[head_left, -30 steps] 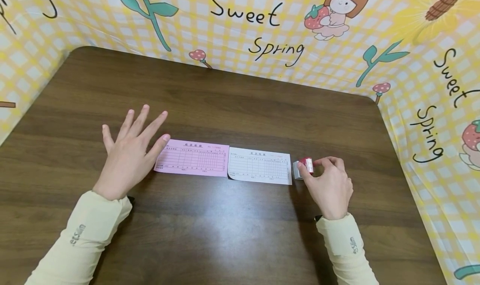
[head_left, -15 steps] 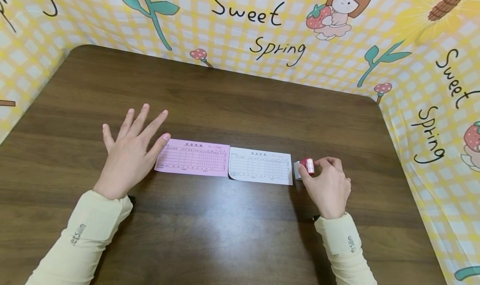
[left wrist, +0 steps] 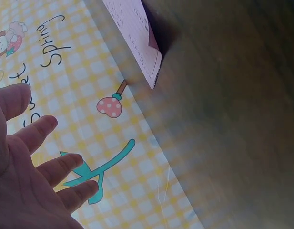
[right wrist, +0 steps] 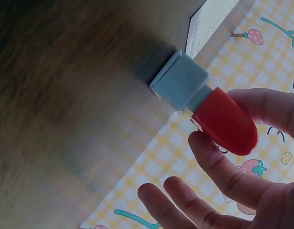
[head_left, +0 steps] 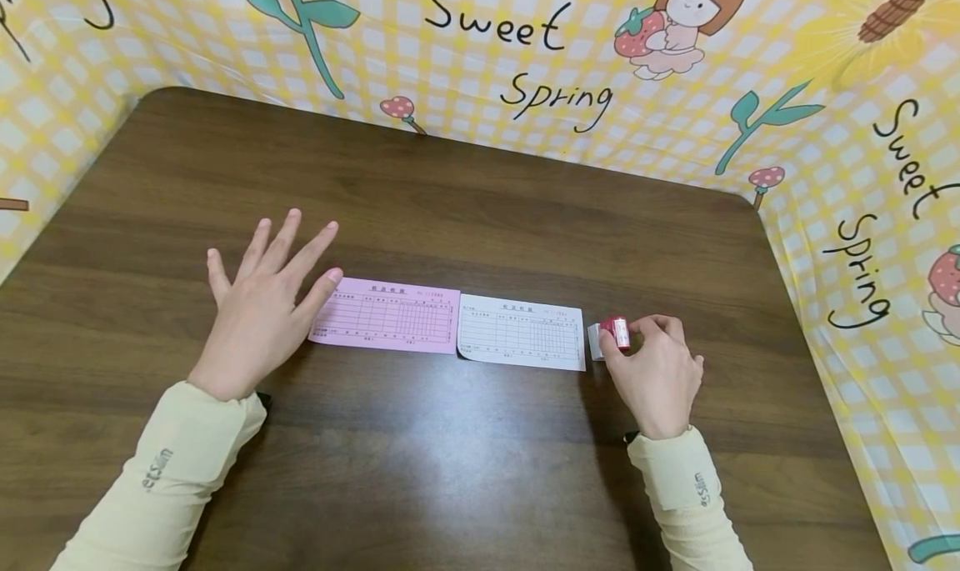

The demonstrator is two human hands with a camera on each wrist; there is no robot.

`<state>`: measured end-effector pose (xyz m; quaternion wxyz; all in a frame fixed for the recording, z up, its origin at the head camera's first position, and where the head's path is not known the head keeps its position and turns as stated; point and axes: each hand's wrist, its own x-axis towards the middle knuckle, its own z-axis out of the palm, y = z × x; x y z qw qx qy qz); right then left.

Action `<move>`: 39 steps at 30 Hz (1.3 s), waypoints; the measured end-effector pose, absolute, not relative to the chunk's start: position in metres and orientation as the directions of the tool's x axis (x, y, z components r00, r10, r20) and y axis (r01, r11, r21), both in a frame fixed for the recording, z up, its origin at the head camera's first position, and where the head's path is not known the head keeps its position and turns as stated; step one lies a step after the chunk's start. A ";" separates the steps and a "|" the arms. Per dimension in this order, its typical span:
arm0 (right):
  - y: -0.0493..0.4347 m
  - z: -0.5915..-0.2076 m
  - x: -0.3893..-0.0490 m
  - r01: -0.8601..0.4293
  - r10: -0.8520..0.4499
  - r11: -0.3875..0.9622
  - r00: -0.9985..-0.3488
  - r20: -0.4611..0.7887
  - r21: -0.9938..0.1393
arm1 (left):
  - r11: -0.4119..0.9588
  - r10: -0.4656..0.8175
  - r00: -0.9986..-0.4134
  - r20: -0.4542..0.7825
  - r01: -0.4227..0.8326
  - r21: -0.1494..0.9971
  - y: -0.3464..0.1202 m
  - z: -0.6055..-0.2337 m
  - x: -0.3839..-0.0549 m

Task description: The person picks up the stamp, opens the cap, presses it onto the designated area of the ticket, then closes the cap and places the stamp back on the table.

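Note:
My right hand [head_left: 654,379] pinches the red handle of a self-inking stamp [head_left: 619,333] between thumb and fingers, just right of the white receipt slip [head_left: 519,331]. In the right wrist view, the stamp's grey body [right wrist: 181,82] stands at the table surface, below the red handle [right wrist: 227,121]; the other fingers are held away from it. My left hand [head_left: 255,317] is spread flat, its thumb tip at the upper left corner of the pink receipt slip [head_left: 390,317]. The left wrist view shows this hand's fingers [left wrist: 42,133] apart, holding nothing.
The two printed slips lie side by side, edges meeting, on a dark wooden table [head_left: 420,471]. A yellow checked cloth [head_left: 480,79] with cartoon prints hangs around the back and sides of the table.
The right wrist has shifted slightly left while the fingers keep their pinch on the stamp. The left hand and both slips have stayed in place.

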<state>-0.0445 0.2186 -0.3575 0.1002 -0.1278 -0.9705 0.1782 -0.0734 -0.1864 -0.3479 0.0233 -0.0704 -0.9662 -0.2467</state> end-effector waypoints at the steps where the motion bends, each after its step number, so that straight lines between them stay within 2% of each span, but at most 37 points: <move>1: 0.219 -0.358 -0.045 0.212 0.284 0.903 -0.947 0.149 -0.373 | 0.869 0.126 -0.989 0.079 0.148 0.473 -0.186 -0.348 -0.073; 17: 0.218 -0.355 -0.045 0.213 0.293 0.888 -0.945 0.147 -0.407 | 0.864 0.141 -0.987 0.073 0.159 0.478 -0.183 -0.350 -0.073; 39: 0.217 -0.347 -0.041 0.144 0.304 0.837 -0.924 0.230 -0.528 | 0.843 0.125 -0.975 0.182 0.201 0.500 -0.178 -0.351 -0.075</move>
